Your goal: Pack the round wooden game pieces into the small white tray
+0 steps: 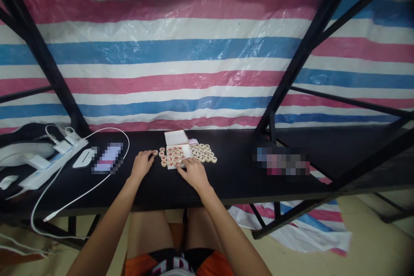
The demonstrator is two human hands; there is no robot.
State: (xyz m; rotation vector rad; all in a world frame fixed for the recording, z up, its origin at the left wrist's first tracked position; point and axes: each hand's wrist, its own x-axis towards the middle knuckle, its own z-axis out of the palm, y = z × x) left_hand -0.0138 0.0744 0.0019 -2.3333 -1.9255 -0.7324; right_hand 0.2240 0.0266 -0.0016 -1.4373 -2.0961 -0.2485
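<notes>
In front of you, the open white box (186,150) sits on the black table (236,155), its lid (176,138) folded back on the far side. Red-marked round pieces (175,154) lie in rows inside it. Your right hand (194,172) rests at the box's near right corner, thumb apart from the fingers; you can't tell from here whether it grips anything. A few loose pieces (164,158) lie just left of the box, and the fingertips of your left hand (144,163) touch another piece (155,152); whether they pinch it is unclear. Dark-marked pieces (203,152) cluster at the box's right. Farther left are a white cable (77,192) and a power strip (51,166); a striped sheet (174,51) hangs behind.
</notes>
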